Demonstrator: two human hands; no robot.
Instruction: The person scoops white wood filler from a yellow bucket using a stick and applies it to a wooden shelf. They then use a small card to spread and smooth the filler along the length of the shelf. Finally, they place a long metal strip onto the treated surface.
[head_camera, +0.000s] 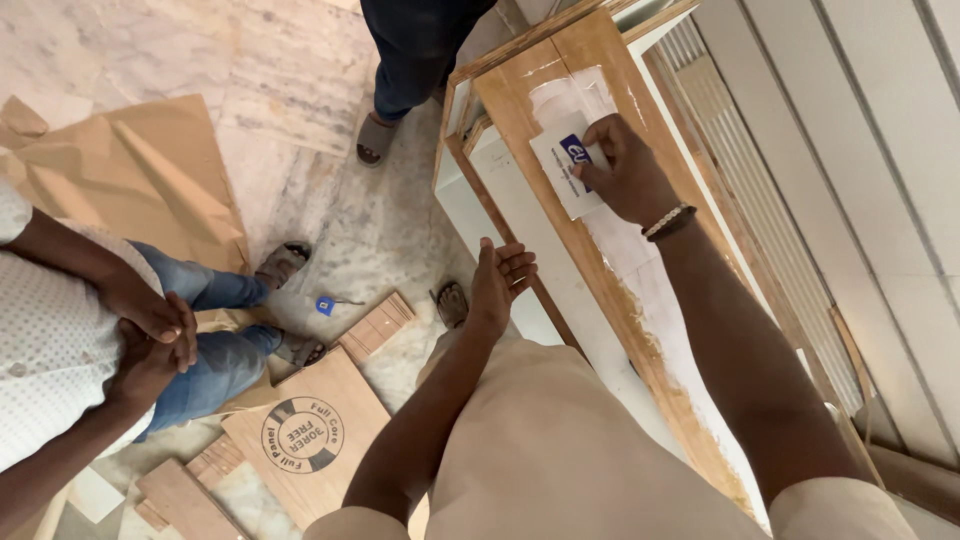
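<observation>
— While your right hand (625, 170) pinches the white card (565, 165) flat against the glue-smeared plywood strip (600, 270), why so low?
— Likely to spread glue evenly. Your left hand (497, 285) hangs half-open, holding nothing.

Standing person (415, 45) cut off above the knees, seated person's (60, 330) head out of frame

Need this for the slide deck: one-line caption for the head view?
Right hand drags a white card through white glue on a plywood strip; left hand hangs open, empty.
</observation>
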